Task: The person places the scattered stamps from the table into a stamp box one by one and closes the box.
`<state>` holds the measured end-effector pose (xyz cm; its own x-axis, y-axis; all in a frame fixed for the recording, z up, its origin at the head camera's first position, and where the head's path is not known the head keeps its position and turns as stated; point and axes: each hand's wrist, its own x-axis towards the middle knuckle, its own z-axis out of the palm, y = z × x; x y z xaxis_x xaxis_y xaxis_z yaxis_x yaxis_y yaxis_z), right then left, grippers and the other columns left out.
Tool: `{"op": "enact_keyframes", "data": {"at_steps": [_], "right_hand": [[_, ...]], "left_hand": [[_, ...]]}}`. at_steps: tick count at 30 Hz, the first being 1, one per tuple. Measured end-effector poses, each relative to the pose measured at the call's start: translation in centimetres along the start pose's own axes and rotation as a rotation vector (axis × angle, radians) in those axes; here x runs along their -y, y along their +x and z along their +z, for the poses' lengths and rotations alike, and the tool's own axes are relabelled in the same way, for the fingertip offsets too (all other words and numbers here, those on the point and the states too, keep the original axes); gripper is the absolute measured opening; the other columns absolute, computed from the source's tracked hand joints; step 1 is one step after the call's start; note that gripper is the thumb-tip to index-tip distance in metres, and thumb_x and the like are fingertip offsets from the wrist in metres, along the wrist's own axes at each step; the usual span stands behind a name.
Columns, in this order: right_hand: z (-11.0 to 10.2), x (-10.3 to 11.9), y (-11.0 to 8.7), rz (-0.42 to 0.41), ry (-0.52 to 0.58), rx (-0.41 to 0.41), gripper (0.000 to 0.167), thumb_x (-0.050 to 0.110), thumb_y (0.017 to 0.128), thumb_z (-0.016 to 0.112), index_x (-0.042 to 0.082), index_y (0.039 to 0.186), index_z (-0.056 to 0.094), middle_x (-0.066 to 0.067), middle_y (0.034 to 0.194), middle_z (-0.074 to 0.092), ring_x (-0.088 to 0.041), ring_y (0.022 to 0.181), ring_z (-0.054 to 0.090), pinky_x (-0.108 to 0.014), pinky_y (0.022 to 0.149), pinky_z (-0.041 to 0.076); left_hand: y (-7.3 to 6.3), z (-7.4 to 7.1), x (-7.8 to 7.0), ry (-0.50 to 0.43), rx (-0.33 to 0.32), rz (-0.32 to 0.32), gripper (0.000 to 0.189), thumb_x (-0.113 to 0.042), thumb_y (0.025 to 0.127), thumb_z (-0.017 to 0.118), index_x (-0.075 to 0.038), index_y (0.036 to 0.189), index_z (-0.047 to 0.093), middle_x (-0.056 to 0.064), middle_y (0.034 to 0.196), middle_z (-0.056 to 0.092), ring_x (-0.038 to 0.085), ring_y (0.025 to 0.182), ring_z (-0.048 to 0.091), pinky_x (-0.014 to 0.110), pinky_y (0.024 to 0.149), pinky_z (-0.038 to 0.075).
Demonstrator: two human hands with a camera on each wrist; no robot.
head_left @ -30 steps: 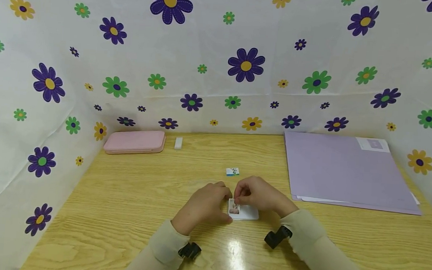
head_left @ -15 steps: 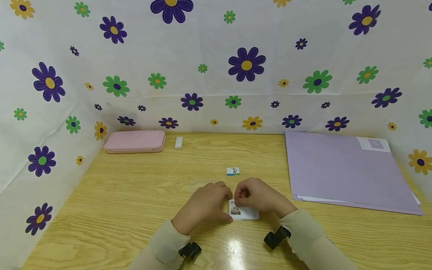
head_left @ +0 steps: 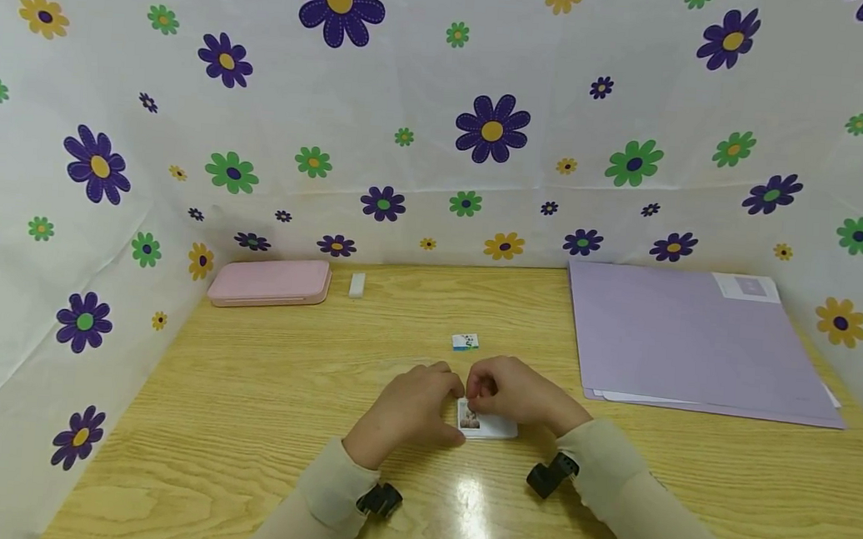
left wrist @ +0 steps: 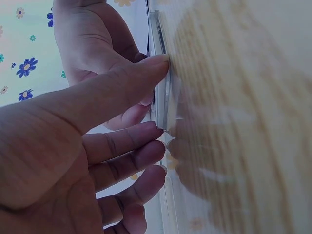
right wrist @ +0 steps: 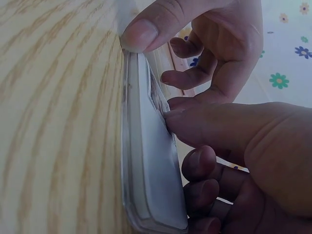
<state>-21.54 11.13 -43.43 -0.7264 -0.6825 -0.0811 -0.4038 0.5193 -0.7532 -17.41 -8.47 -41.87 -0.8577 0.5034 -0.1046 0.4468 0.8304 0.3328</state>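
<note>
A white card with rounded corners lies flat on the table, a small portrait photo at its left end. In the right wrist view the card has a clear, thick edge beneath it. My left hand holds the card's left end, thumb at the near edge and fingers at the far side. Over the card, my right hand has its fingers curled, with thumb and forefinger pinched at the photo's upper right corner. The thumb covers part of the photo in the right wrist view.
Behind the hands lies a small white, green and blue printed piece. A pink case and a white eraser-like block sit at the back left. Large purple sheets cover the back right. A flowered cloth hangs behind the table.
The photo has shifted slightly on the card, now sitting a little inside its left edge. My right fingers have moved very slightly with it; the left hand has stayed in place.
</note>
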Motion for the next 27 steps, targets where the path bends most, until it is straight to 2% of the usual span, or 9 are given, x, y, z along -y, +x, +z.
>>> {"op": "enact_keyframes", "data": {"at_steps": [6,12,22,27], "right_hand": [[-0.1,-0.1,0.1,0.001,-0.002,0.007,0.011,0.004,0.089,0.071,0.012,0.082,0.069,0.006,0.071,0.057,-0.010,0.064,0.050,-0.025,0.058,0.042],[-0.6,-0.1,-0.2,-0.023,0.021,0.020,0.009,0.007,0.092,0.068,0.012,0.086,0.073,0.007,0.077,0.062,-0.011,0.069,0.053,-0.026,0.063,0.045],[-1.9,0.0,-0.3,-0.033,0.076,-0.032,0.007,0.012,0.093,0.069,0.012,0.088,0.073,0.004,0.077,0.062,-0.013,0.073,0.053,-0.026,0.064,0.044],[-2.1,-0.1,0.1,-0.045,0.102,-0.052,0.008,0.008,0.094,0.066,0.007,0.090,0.073,0.002,0.081,0.063,-0.014,0.072,0.053,-0.026,0.062,0.043]], "left_hand": [[0.0,0.1,0.1,0.000,-0.004,-0.001,0.052,-0.039,0.073,0.088,-0.013,0.114,0.070,-0.004,0.104,0.059,0.020,0.095,0.057,0.035,0.077,0.050],[-0.1,0.1,0.0,0.004,0.005,-0.004,0.053,-0.039,0.073,0.088,-0.014,0.115,0.069,-0.003,0.107,0.059,0.020,0.097,0.057,0.035,0.080,0.050],[0.0,0.1,0.1,0.011,-0.003,0.000,0.052,-0.040,0.072,0.088,-0.014,0.113,0.070,-0.004,0.106,0.059,0.019,0.096,0.057,0.033,0.079,0.050],[0.0,0.1,0.0,0.040,-0.012,0.006,0.052,-0.042,0.071,0.088,-0.015,0.112,0.071,-0.004,0.103,0.059,0.017,0.092,0.057,0.031,0.077,0.049]]}}
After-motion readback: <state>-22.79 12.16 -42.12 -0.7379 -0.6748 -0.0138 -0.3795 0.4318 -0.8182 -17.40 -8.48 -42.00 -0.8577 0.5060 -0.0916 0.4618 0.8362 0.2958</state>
